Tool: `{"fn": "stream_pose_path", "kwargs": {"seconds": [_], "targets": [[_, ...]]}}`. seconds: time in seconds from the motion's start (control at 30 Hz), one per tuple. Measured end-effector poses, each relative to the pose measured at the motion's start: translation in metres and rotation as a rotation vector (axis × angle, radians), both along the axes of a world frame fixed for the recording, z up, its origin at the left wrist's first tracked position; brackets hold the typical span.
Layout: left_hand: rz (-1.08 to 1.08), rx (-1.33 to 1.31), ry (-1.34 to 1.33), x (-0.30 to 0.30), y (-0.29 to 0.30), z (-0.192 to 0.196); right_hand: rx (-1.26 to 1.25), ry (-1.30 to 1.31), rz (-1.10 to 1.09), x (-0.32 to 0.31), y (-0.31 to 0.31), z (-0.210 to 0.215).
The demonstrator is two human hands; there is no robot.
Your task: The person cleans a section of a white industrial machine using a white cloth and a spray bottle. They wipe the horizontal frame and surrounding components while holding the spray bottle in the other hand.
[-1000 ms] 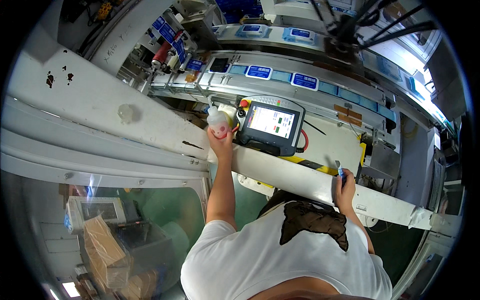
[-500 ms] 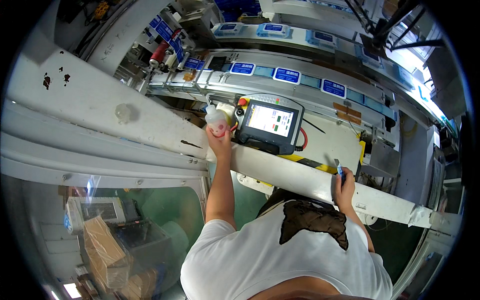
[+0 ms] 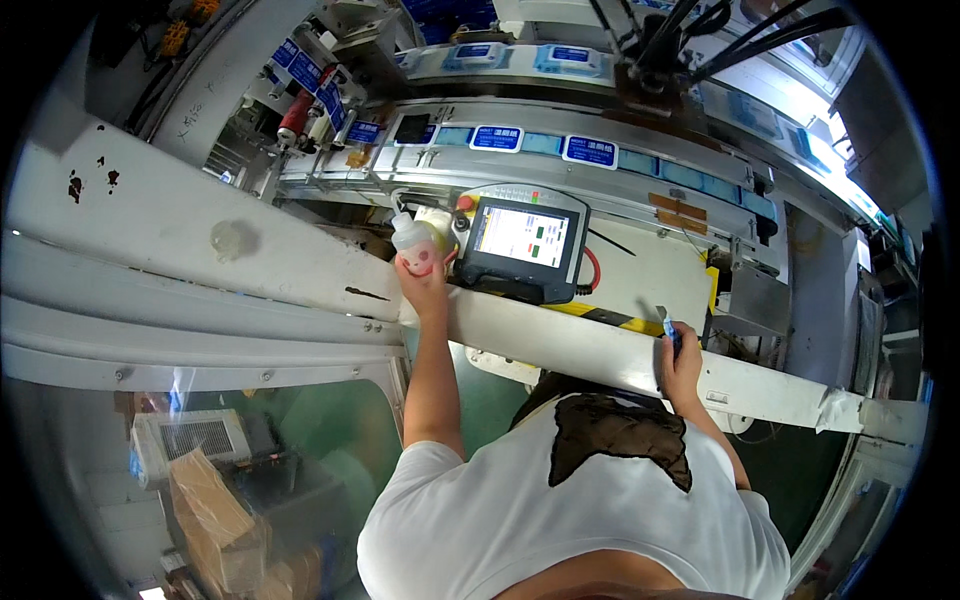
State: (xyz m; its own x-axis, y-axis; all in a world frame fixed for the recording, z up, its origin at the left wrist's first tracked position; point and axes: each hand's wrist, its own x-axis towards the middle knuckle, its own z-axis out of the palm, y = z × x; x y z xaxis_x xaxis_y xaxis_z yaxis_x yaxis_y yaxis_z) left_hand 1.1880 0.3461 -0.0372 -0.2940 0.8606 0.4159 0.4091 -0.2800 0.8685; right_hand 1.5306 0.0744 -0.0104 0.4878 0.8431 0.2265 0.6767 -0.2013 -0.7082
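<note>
My left hand (image 3: 424, 288) is wrapped round the lower part of a translucent squeeze bottle (image 3: 412, 246) with a bent spout and pink liquid inside. The bottle is upright, just left of a control panel with a lit screen (image 3: 523, 235). Further right, my right hand (image 3: 683, 362) rests at the white machine beam (image 3: 560, 338). Its fingers are closed round a blue-and-black utility knife (image 3: 671, 330), whose grey blade end points up and away from me. The fingers hide part of its handle.
Beyond the panel runs a conveyor with blue-and-white labels (image 3: 590, 151). Wrapped packs (image 3: 570, 60) lie on a farther belt, under a black multi-rod machine arm (image 3: 655, 85). A red button (image 3: 466, 203) sits on the panel. Cardboard boxes (image 3: 215, 510) show behind the clear panel at lower left.
The whole view has shifted slightly. The black machine arm has swung left over the far belt, and the labels and packs sit at different places. Both hands keep their holds.
</note>
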Motion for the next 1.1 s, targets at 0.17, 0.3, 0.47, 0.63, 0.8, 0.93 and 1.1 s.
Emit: {"fn": "stream_pose_path", "kwargs": {"seconds": [0.17,0.3,0.47,0.63,0.8,0.93,1.1], "targets": [[-0.019,0.043,-0.024,-0.003,0.002,-0.002,-0.011,-0.001,-0.004,-0.001,-0.002,-0.003],[0.000,0.000,-0.017,0.002,0.000,0.001,-0.013,0.007,-0.005,-0.001,-0.003,-0.001],[-0.006,0.035,0.008,0.002,-0.001,0.004,0.014,-0.007,-0.001,0.000,-0.001,-0.004],[0.000,0.005,-0.021,0.000,0.001,-0.001,0.026,-0.010,0.005,0.002,-0.002,-0.002],[0.005,-0.001,0.011,0.000,0.001,-0.002,0.048,-0.021,0.001,0.000,-0.002,0.000],[0.012,-0.011,0.025,-0.001,0.000,-0.001,0.044,-0.025,0.012,0.001,-0.002,-0.002],[0.024,0.000,0.037,0.000,0.000,-0.001,0.018,-0.010,0.005,0.001,-0.002,-0.004]]}}
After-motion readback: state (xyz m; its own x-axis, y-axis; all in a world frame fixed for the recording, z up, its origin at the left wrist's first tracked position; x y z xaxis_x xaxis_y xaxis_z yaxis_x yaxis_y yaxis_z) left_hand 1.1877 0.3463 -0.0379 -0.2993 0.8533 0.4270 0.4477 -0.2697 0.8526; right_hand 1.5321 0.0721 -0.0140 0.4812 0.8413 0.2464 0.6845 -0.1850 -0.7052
